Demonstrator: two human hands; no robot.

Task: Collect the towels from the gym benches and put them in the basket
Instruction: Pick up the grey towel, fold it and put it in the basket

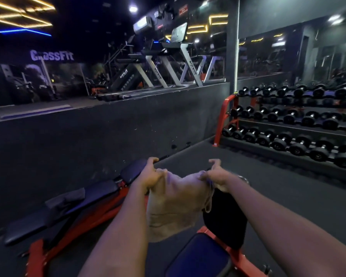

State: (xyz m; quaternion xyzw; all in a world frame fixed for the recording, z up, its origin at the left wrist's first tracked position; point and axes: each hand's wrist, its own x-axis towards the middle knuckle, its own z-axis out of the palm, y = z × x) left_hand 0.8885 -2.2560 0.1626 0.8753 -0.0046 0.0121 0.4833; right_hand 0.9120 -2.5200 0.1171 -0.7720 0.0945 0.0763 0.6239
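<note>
Beige towel (174, 204) hung between both hands above the red-framed bench (206, 254); I saw left hand (151, 174) and right hand (216, 174) each pinching an upper corner. Dark towel (68, 198) lay on the neighbouring bench (100, 190).

Dim gym: dumbbell rack (288, 118), treadmills (168, 64), dark rubber floor (88, 140).

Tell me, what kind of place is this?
A gym, quite plainly. A rack of dumbbells stands on the right, treadmills line the raised floor behind, and red-framed benches sit in front, where both hands hold a towel.
</note>
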